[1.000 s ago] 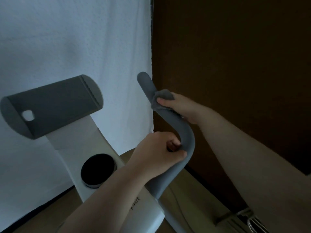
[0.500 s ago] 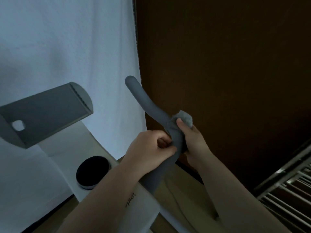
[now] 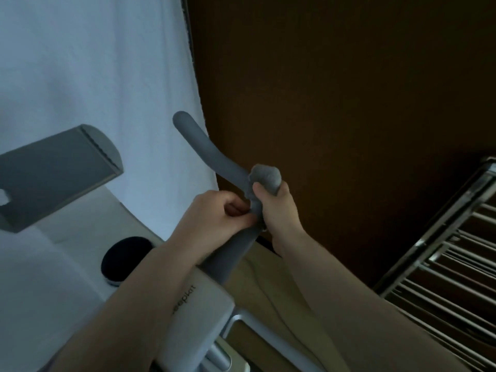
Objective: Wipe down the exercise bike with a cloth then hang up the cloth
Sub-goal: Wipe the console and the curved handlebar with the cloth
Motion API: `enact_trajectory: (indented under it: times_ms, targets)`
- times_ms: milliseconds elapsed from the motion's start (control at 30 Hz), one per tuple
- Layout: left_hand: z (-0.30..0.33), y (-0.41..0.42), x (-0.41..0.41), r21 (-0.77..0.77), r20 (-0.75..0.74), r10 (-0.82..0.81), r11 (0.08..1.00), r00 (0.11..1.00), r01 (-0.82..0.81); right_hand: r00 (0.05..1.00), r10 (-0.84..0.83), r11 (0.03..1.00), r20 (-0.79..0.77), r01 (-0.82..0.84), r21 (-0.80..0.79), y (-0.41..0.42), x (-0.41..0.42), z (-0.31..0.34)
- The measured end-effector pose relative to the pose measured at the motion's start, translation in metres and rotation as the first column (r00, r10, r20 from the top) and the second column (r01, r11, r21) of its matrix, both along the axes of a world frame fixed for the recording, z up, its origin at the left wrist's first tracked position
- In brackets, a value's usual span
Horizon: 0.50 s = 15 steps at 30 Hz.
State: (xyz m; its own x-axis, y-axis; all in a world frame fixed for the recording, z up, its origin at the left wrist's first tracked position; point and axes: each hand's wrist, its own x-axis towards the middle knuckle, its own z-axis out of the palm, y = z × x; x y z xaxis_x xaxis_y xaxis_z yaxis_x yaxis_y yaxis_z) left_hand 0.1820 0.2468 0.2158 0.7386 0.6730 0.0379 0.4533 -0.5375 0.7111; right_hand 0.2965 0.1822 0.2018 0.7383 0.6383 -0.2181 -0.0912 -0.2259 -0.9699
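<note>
In the head view, wiping was under way: the right hand [image 3: 279, 210] gripped the bunched grey cloth [image 3: 264, 178] around the curved grey foam handlebar [image 3: 214, 154], the left hand [image 3: 214, 218] clenched the bar just below, and the next stroke likely needed the upper end.

We see the cloth [image 3: 264, 178] wrapped on the handlebar [image 3: 212, 159], console [image 3: 57, 167] to its left, drying rack [image 3: 440, 269] off right, curtain [image 3: 94, 63] behind.

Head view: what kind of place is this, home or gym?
Probably a room at home, not a gym: one exercise bike stands by a white curtain, a metal drying rack sits beside it, and the floor is pale wood.
</note>
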Motion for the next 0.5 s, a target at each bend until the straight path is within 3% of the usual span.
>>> enact_trajectory:
  times_ms: [67, 267, 400, 500]
  targets:
    - [0.004, -0.001, -0.005, 0.037, -0.063, -0.037, 0.999, 0.997, 0.039, 1.000, -0.003, 1.000, 0.016, 0.003, 0.023, -0.025, -0.025, -0.004]
    - [0.026, -0.011, -0.028, 0.149, -0.340, -0.074, 0.980, 0.937, 0.131, 0.973, -0.125, 0.992, -0.194, 0.124, -0.017, -0.004, -0.016, 0.002]
    - [0.028, -0.024, -0.051, 0.201, -0.315, -0.069, 0.970, 0.946, 0.138, 0.970, -0.128, 0.985, -0.206, 0.147, 0.084, -0.029, -0.069, -0.013]
    - [0.014, -0.033, -0.063, 0.248, -0.238, -0.012, 0.966, 0.971, 0.073, 0.950, -0.182, 0.981, -0.253, 0.193, 0.022, -0.019, -0.051, -0.012]
